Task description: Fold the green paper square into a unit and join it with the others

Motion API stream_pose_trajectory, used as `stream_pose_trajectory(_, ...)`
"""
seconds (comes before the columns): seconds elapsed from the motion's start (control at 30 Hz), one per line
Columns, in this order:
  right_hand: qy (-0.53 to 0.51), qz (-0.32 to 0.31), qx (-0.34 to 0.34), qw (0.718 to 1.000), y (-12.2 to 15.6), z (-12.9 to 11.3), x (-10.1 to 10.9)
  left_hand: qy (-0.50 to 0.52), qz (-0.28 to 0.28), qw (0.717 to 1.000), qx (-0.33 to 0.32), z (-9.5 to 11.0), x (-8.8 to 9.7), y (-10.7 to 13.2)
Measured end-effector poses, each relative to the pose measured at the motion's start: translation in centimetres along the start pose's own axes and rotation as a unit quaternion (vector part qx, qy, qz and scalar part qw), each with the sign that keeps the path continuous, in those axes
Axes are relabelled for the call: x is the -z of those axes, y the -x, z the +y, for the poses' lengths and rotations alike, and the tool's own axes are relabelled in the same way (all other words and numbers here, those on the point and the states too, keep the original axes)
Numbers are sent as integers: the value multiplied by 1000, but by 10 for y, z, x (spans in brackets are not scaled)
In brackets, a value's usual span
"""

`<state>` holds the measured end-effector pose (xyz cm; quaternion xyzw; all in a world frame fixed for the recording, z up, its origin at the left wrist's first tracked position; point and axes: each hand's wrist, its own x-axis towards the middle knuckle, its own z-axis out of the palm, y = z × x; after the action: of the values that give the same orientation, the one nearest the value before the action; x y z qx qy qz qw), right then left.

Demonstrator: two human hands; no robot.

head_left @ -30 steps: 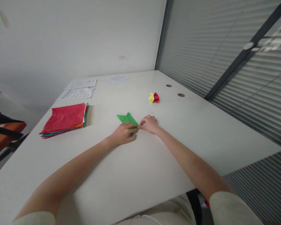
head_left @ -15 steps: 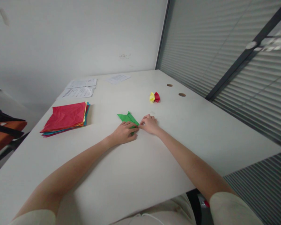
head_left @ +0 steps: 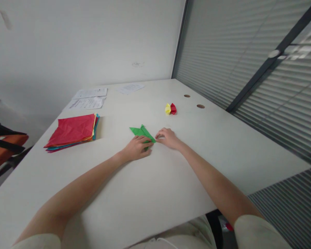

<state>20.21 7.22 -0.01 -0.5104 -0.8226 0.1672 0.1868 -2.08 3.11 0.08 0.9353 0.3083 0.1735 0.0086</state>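
Observation:
A green folded paper [head_left: 137, 131] lies on the white table, with pointed corners sticking out to the left and the top. My left hand [head_left: 136, 148] rests over its lower part, fingers stretched across and pressing it down, so that part is hidden. At the paper's right-hand tip is my right hand [head_left: 168, 138], its thumb and fingers curled close together by the tip. Whether the right fingertips pinch the paper or just touch its end is too small to make out.
A stack of coloured paper sheets [head_left: 75, 129], red on top, lies to the left. Beyond the hands sits a small yellow and red folded paper piece [head_left: 170, 109]. Printed sheets [head_left: 86, 102] lie at the back left. Two round holes [head_left: 200, 106] pierce the table near the blinds [head_left: 209, 52].
My right hand has shifted slightly right, and the paper's right tip shows a little more. My left hand stays on the green paper. The view has tilted slightly.

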Motion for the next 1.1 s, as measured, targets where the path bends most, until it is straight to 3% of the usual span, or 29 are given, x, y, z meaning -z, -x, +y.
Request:
stream_pose_trajectory(0.1,-52,-32,142,988,-1,0,-1,4,-1,1000,1,1,1,0)
stream_pose_trajectory(0.2,-42,-24,194,980,-1,-3,-2,10,-1,1000,4,1,1,0)
stream_pose_trajectory(0.83,59,0,240,969,1,-10,-7,19,24,999,35,2,0,2)
stream_pose_trajectory(1.1,149,-2,267,952,0,-12,-5,19,27,999,41,-1,-4,2)
